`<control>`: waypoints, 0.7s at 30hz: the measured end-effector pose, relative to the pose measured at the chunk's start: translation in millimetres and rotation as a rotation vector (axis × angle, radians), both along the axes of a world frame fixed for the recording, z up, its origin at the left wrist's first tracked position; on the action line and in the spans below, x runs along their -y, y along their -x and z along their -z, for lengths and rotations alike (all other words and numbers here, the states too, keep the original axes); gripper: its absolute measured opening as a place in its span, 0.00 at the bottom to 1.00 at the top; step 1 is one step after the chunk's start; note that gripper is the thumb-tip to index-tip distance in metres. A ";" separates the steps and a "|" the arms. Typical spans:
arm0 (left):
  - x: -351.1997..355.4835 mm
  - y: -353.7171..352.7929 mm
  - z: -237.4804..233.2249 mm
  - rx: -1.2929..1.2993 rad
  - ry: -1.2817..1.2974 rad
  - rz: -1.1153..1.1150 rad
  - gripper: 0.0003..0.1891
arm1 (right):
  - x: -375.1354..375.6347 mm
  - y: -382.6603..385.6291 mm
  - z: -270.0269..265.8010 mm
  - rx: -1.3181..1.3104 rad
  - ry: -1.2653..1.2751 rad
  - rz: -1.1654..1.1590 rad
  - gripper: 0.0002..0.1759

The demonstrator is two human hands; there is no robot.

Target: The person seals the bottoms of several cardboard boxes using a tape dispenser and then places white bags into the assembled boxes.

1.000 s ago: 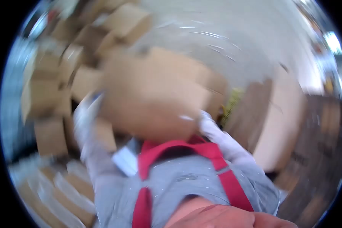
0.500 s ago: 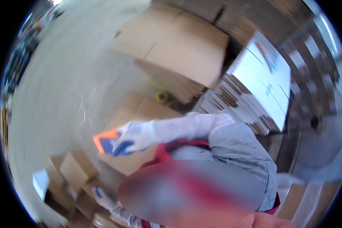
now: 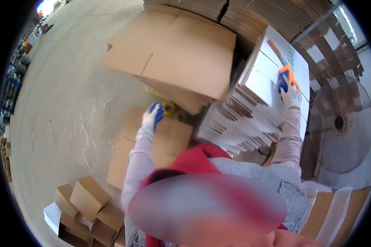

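My right hand (image 3: 291,94), in a white glove with a blue palm, grips an orange and blue tape dispenser (image 3: 290,76) over the stack of flat white cartons (image 3: 264,71). Beside the dispenser lies a long brown-and-grey tool (image 3: 277,52). My left hand (image 3: 153,116), gloved alike, hangs above the flat brown cardboard (image 3: 125,158) with its fingers loosely bent and nothing visible in them. Just to its right are yellow tape rolls (image 3: 169,108).
A big stack of flat brown cartons (image 3: 181,45) stands ahead. Small open boxes (image 3: 90,197) are piled at lower left. A caged fan (image 3: 339,123) stands at right. Scraps of strapping (image 3: 86,138) litter the floor.
My right hand has carried the tape dispenser from over the low brown cardboard to the white cartons on the right. My left hand has risen from the small boxes to near the tape rolls.
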State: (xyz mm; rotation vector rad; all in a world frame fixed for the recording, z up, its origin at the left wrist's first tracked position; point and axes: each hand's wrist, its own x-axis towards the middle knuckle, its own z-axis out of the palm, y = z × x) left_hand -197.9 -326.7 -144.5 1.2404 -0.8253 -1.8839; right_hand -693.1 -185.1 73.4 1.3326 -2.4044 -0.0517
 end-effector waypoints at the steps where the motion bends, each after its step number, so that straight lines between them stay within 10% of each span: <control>1: 12.8 21.0 0.6 0.007 -0.004 -0.002 0.27 | 5.2 1.8 -5.0 0.010 -0.054 0.099 0.32; 5: 77.1 94.4 66.1 -0.150 0.109 -0.320 0.34 | 21.6 -26.1 -75.7 -0.275 0.103 0.038 0.30; 8: 101.2 121.5 -17.6 0.192 0.073 -0.433 0.44 | 48.5 -50.6 -114.5 -0.186 0.263 -0.392 0.25; 11: 170.6 128.9 48.0 0.470 0.089 -0.351 0.51 | 68.8 -96.2 -127.2 -0.061 0.222 -0.579 0.29; 14: 174.0 121.4 -19.9 0.356 0.155 -0.408 0.52 | 76.5 -110.0 -112.6 0.175 0.154 -0.681 0.30; 21: 56.7 168.6 1.9 -0.198 -0.463 -0.042 0.70 | 95.1 -110.3 -104.3 0.391 0.093 -0.725 0.25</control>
